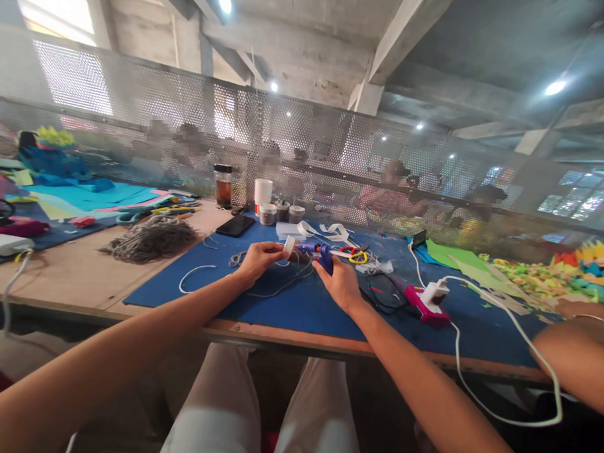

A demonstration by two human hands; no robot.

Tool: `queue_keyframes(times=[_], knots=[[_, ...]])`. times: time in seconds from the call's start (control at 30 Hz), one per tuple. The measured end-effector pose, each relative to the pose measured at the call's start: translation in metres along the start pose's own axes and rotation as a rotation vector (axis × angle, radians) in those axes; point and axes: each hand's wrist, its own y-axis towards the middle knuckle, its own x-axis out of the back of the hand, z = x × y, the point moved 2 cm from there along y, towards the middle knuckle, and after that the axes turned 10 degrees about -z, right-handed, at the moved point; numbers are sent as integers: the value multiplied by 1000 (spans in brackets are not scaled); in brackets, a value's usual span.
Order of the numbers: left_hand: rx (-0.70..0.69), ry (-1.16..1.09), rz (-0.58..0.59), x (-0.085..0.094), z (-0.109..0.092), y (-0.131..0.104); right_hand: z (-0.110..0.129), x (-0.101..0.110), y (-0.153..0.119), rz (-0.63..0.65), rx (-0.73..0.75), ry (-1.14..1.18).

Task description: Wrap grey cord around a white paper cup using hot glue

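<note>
Pinched in my left hand [259, 261] is a small white piece [290, 245], perhaps a ring or coil of strip; its exact kind is too small to tell. My right hand [340, 281] is wrapped round the handle of a blue glue gun [323, 255], whose nozzle points left toward the white piece. I cannot tell whether nozzle and piece touch. Beyond my hands lie a loose white strip [332, 232] and yellow-handled scissors [359, 257]. Grey cord [279, 289] trails over the blue mat [179, 294] below them.
A black phone [235, 225], a jar of dark liquid [223, 186] and several cups [268, 214] stand at the back. Grey cord bundle [151, 238] lies left. A magenta power strip [427, 307] with white cable sits right, near another person's arm [577, 352].
</note>
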Motion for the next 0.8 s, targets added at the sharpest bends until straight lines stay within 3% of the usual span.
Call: queue_keyframes(times=[0.8], knots=[[-1,-9,12,0,-1,0,0,0,-2,14,12,-6]])
